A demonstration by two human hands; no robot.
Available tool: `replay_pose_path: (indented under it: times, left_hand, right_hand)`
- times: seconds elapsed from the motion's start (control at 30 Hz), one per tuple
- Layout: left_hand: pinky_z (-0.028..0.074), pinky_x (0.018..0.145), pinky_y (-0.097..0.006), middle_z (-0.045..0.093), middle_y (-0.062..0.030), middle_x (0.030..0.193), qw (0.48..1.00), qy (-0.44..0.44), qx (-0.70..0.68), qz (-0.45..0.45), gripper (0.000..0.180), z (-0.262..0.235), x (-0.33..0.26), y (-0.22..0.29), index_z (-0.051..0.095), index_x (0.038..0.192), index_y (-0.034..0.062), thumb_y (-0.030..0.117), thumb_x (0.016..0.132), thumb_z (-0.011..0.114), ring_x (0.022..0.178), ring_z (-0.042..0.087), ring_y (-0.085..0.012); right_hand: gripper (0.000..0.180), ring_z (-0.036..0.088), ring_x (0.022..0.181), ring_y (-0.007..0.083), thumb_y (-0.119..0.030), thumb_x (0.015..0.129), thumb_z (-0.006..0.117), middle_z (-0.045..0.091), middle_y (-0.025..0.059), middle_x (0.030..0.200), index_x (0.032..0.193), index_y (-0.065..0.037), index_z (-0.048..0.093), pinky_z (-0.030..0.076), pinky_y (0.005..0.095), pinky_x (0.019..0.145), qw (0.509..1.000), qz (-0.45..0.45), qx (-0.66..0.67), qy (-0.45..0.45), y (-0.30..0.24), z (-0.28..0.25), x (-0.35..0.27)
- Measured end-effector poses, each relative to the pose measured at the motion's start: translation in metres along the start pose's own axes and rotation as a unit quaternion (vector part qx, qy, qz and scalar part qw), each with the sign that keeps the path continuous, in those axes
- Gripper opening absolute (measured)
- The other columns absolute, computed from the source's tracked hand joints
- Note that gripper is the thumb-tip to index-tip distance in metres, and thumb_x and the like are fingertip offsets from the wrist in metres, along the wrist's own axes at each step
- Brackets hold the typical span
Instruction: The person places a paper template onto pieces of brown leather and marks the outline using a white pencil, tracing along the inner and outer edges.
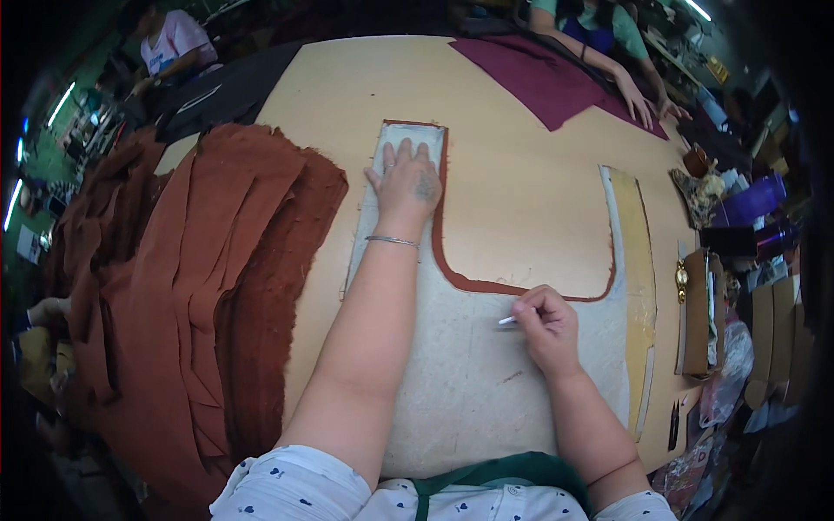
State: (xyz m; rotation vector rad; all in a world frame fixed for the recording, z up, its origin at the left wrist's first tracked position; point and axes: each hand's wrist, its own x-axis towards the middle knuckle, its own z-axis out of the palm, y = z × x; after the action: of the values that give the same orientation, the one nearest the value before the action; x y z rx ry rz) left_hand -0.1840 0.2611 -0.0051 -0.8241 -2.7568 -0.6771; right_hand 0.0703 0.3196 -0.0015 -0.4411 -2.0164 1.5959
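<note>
My left hand (408, 178) lies flat, fingers spread, on the upper left arm of a large pale grey pattern piece (460, 382). This piece has a deep U-shaped cut-out, and rust-brown fabric (439, 234) shows as a strip along the cut-out's left and bottom edges. Just below the bottom of the curve, my right hand (549, 330) pinches a thin white pen-like stick (506, 320). Its outer end points left over the pattern piece; whether it touches the surface I cannot tell. Most of the stick is hidden in my fingers.
Rust-brown fabric pieces (217, 260) are heaped at the left. A yellowish strip (632, 252) edges the pattern piece's right side. Farther right are a wristwatch (681, 280), a narrow box (698, 317) and black tweezers-like tool (674, 424). Across the table, a person's hands (643, 104) rest by maroon cloth (539, 82).
</note>
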Motion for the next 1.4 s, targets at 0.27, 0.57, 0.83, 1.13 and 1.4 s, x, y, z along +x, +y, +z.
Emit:
replay_pose_path:
  times: [0.27, 0.57, 0.83, 1.13, 1.4]
  left_hand:
    - [0.005, 0.100, -0.065, 0.031, -0.0111, 0.139, 0.994, -0.042, -0.094, -0.040, 0.040, -0.010, 0.003, -0.003, 0.048, 0.123, 0.0125, 0.018, 0.084, 0.043, 0.133, 0.017, -0.0322]
    - [0.006, 0.099, -0.068, 0.024, -0.0084, 0.144, 0.995, -0.071, -0.055, -0.054, 0.039, -0.007, 0.005, 0.001, 0.047, 0.125, 0.0206, 0.026, 0.087, 0.040, 0.135, 0.010, -0.0341]
    - [0.004, 0.099, -0.067, 0.029, -0.0096, 0.140, 0.993, -0.046, -0.095, -0.056, 0.046, -0.006, 0.007, -0.002, 0.045, 0.127, 0.0172, 0.018, 0.081, 0.049, 0.135, 0.011, -0.0356]
    - [0.004, 0.100, -0.067, 0.023, -0.0058, 0.144, 0.993, -0.086, -0.058, -0.064, 0.046, -0.010, 0.007, 0.003, 0.037, 0.133, 0.0196, 0.030, 0.088, 0.037, 0.135, 0.009, -0.0348]
    - [0.003, 0.100, -0.067, 0.030, -0.0118, 0.139, 0.993, -0.046, -0.100, -0.048, 0.039, -0.009, 0.003, 0.000, 0.051, 0.121, 0.0132, 0.016, 0.082, 0.044, 0.134, 0.012, -0.0371]
  right_hand:
    - [0.017, 0.049, 0.063, 0.0073, -0.019, 0.084, 0.060, 0.053, 0.0007, 0.069, 0.082, -0.002, 0.056, 0.040, 0.0219, 0.058, 0.995, -0.011, -0.084, -0.058, -0.055, 0.040, 0.172]
    - [0.012, 0.052, 0.063, 0.0115, -0.013, 0.080, 0.061, 0.058, 0.0043, 0.070, 0.085, -0.002, 0.062, 0.043, 0.0267, 0.057, 0.974, 0.030, -0.197, -0.103, 0.007, 0.125, 0.308]
    - [0.018, 0.062, 0.078, 0.0222, -0.017, 0.077, 0.065, 0.065, 0.0120, 0.086, 0.092, -0.008, 0.066, 0.049, 0.0330, 0.072, 0.939, -0.040, -0.320, -0.120, 0.020, 0.146, 0.310]
    - [0.017, 0.061, 0.079, 0.0219, -0.017, 0.079, 0.062, 0.065, 0.0114, 0.086, 0.092, -0.006, 0.065, 0.048, 0.0327, 0.073, 0.930, -0.066, -0.345, -0.114, 0.019, 0.150, 0.307]
    - [0.014, 0.061, 0.081, 0.0271, -0.016, 0.079, 0.060, 0.065, 0.0121, 0.085, 0.090, -0.009, 0.065, 0.048, 0.0358, 0.074, 0.840, -0.151, -0.492, -0.171, -0.001, 0.124, 0.302]
